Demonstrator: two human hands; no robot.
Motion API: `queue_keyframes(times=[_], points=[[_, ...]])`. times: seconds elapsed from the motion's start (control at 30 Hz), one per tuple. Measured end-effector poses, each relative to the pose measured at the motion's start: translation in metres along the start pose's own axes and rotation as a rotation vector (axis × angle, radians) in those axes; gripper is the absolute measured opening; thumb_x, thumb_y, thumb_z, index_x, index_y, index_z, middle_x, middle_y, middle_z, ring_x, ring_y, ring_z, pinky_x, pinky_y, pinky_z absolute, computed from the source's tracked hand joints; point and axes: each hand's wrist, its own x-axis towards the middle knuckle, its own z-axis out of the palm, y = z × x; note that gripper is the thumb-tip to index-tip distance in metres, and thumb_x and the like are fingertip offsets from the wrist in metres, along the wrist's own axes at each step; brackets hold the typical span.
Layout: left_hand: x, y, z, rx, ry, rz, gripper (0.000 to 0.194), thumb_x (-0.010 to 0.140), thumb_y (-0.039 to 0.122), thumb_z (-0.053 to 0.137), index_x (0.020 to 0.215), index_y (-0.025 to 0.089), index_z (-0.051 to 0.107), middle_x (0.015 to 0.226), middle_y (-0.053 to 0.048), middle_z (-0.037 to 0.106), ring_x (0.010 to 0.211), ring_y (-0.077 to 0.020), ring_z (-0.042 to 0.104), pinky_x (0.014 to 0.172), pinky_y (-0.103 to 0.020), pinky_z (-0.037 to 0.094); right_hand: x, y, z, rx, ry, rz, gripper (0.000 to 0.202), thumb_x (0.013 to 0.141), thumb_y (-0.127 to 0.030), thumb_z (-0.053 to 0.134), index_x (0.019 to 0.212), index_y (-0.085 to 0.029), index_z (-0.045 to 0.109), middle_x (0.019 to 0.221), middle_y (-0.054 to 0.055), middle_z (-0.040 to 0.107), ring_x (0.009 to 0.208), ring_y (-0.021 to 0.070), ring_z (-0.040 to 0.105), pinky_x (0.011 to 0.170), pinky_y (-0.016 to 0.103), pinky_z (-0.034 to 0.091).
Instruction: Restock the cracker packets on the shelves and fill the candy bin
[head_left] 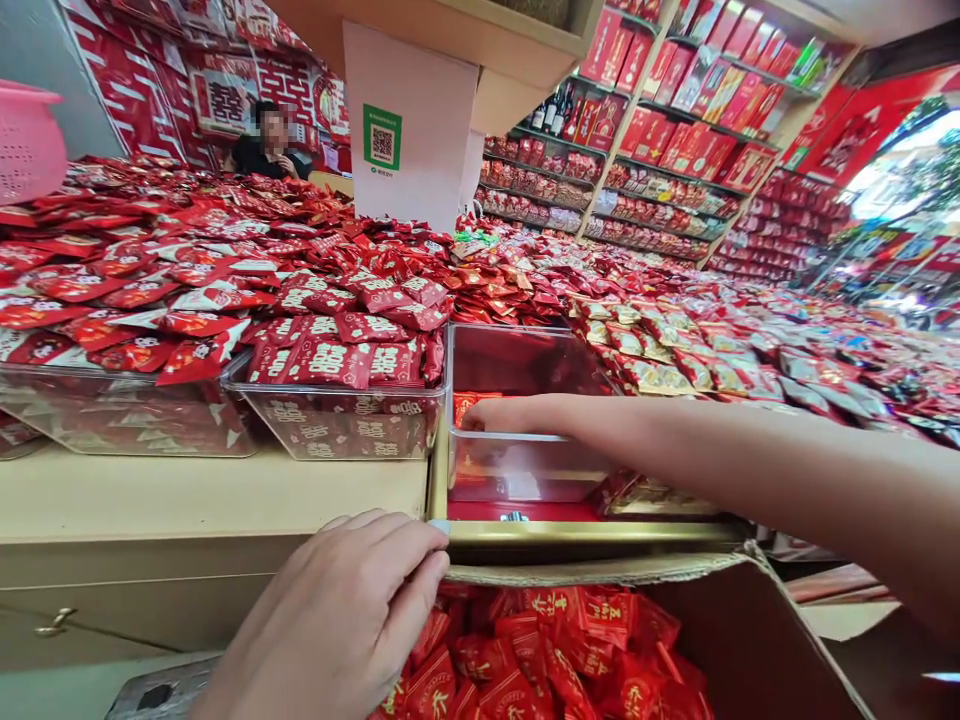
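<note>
My right hand point(506, 413) reaches from the right into a clear plastic bin point(525, 470) on the counter. Its fingers point left and down, mostly hidden, beside red packets point(474, 462) low in the bin's left side; whether it grips any is hidden. At the lower middle, my left hand point(352, 600) is closed at the near left corner of an open cardboard box point(757, 630), thumb and fingers close together at its edge. Inside that box lie many red candy packets point(555, 650) with gold print.
Bins heaped with red packets point(337, 350) stand left of the clear bin; more packets point(645, 350) spread right. Behind rises a white panel point(412, 120) with a QR code, under a wooden shelf point(517, 25). A person point(274, 145) sits at the back left.
</note>
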Motion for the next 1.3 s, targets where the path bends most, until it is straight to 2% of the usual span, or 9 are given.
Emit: queue_keyframes(times=[0.13, 0.33, 0.4, 0.5, 0.63, 0.73, 0.87, 1.03, 1.3], points=[[0.001, -0.001, -0.001, 0.002, 0.002, 0.025, 0.025, 0.087, 0.033, 0.04, 0.093, 0.025, 0.063, 0.091, -0.001, 0.068, 0.083, -0.0173, 0.061, 0.075, -0.029, 0.043, 0.008, 0.002, -0.016, -0.059, 0.005, 0.026, 0.019, 0.071, -0.012, 0.054, 0.084, -0.012, 0.067, 0.072, 0.002, 0.064, 0.059, 0.0106, 0.053, 0.057, 0.022, 0.042], [0.002, -0.008, 0.0, -0.016, -0.008, -0.007, 0.026, 0.085, 0.039, 0.043, 0.091, 0.024, 0.063, 0.089, 0.001, 0.069, 0.08, -0.0159, 0.061, 0.072, -0.026, 0.043, -0.084, -0.056, -0.025, -0.021, 0.73, -0.219, 0.021, 0.085, -0.016, 0.042, 0.094, -0.009, 0.059, 0.085, 0.003, 0.061, 0.077, 0.0095, 0.055, 0.072, 0.022, 0.041], [0.003, -0.007, 0.0, -0.039, -0.017, -0.036, 0.027, 0.084, 0.04, 0.043, 0.089, 0.024, 0.064, 0.086, 0.002, 0.069, 0.076, -0.0154, 0.061, 0.068, -0.026, 0.043, -0.123, -0.072, 0.003, -0.02, 0.617, -0.358, 0.019, 0.086, -0.016, 0.042, 0.091, -0.011, 0.059, 0.081, 0.001, 0.061, 0.072, 0.0081, 0.055, 0.068, 0.02, 0.041], [0.004, -0.003, -0.001, -0.061, -0.003, -0.097, 0.027, 0.083, 0.041, 0.044, 0.087, 0.025, 0.065, 0.084, 0.003, 0.07, 0.074, -0.0151, 0.062, 0.067, -0.025, 0.044, -0.148, -0.072, 0.069, -0.179, 0.157, -0.409, 0.014, 0.08, -0.008, 0.047, 0.078, -0.013, 0.059, 0.071, 0.002, 0.062, 0.062, 0.0106, 0.055, 0.056, 0.021, 0.041], [0.005, 0.002, -0.002, -0.05, 0.019, -0.121, 0.027, 0.082, 0.042, 0.046, 0.087, 0.024, 0.065, 0.087, 0.003, 0.07, 0.078, -0.0152, 0.062, 0.069, -0.023, 0.044, -0.118, -0.044, 0.143, -0.202, 0.043, -0.027, 0.023, 0.084, -0.025, 0.048, 0.097, -0.011, 0.06, 0.091, 0.012, 0.065, 0.076, 0.021, 0.062, 0.061, 0.028, 0.044], [0.007, 0.003, -0.001, -0.003, 0.012, -0.093, 0.028, 0.083, 0.042, 0.044, 0.087, 0.023, 0.064, 0.088, 0.002, 0.07, 0.08, -0.0159, 0.062, 0.071, -0.024, 0.044, -0.097, -0.029, 0.162, -0.127, -0.007, 0.073, 0.028, 0.085, -0.032, 0.046, 0.098, -0.015, 0.063, 0.104, 0.011, 0.063, 0.085, 0.0225, 0.062, 0.064, 0.028, 0.044], [0.006, 0.003, -0.001, 0.064, 0.053, -0.02, 0.026, 0.084, 0.037, 0.044, 0.087, 0.021, 0.064, 0.09, -0.001, 0.07, 0.081, -0.0171, 0.063, 0.075, -0.027, 0.045, -0.104, -0.026, 0.158, -0.132, 0.079, 0.028, 0.022, 0.083, -0.018, 0.042, 0.092, -0.015, 0.062, 0.096, 0.009, 0.065, 0.079, 0.0202, 0.062, 0.061, 0.026, 0.041], [-0.008, 0.018, -0.002, -0.048, 0.354, 0.175, 0.015, 0.081, 0.02, 0.051, 0.093, 0.021, 0.061, 0.094, -0.001, 0.068, 0.088, -0.0149, 0.061, 0.086, -0.027, 0.045, -0.138, -0.033, 0.131, 0.119, 0.322, -0.039, 0.017, 0.084, -0.021, 0.043, 0.087, -0.014, 0.059, 0.076, 0.007, 0.066, 0.066, 0.0157, 0.057, 0.058, 0.024, 0.039], [-0.023, 0.065, 0.026, -0.68, -0.177, -0.369, 0.048, 0.079, 0.041, 0.055, 0.122, 0.025, 0.042, 0.112, -0.005, 0.059, 0.093, -0.0176, 0.06, 0.078, -0.028, 0.05, -0.166, -0.04, 0.113, 0.637, 0.544, -0.204, 0.013, 0.084, -0.021, 0.047, 0.077, -0.015, 0.054, 0.071, 0.001, 0.058, 0.064, 0.009, 0.05, 0.06, 0.019, 0.04]])
